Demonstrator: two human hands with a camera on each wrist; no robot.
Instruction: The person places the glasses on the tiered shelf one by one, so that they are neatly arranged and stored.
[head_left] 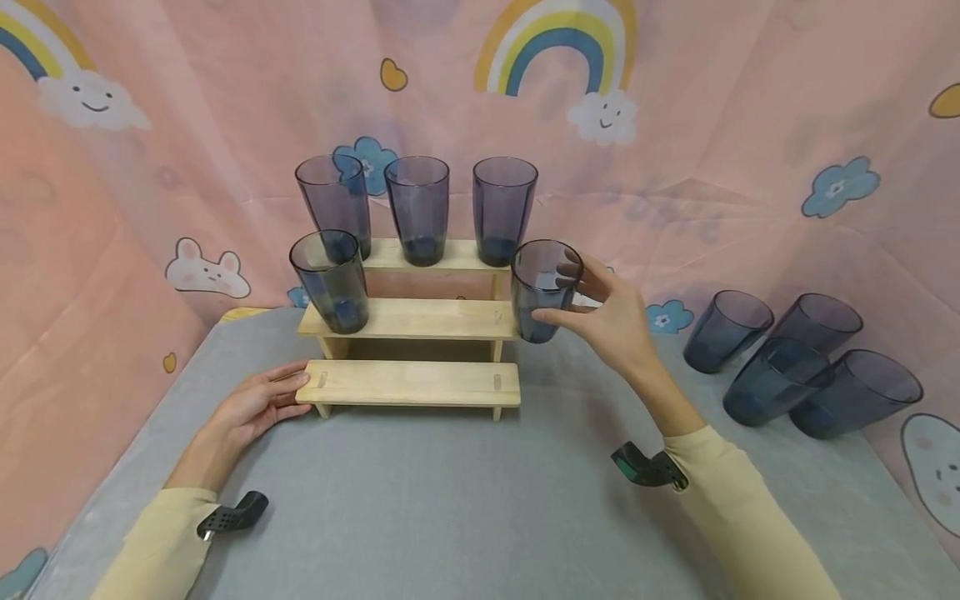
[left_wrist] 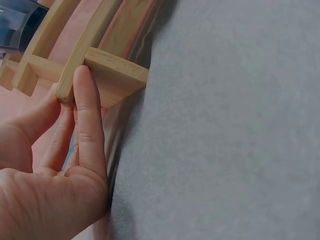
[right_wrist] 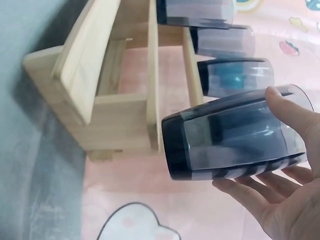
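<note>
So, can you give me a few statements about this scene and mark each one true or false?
1. The right hand is holding a glass. True.
2. Both hands are holding glasses. False: the left hand holds the left end of the bottom shelf.
3. Three glasses stand on the top shelf. True.
4. Every glass here is bright red. False: they are tinted bluish-purple.
5. Four glasses are off to the right, away from the shelves. True.
</note>
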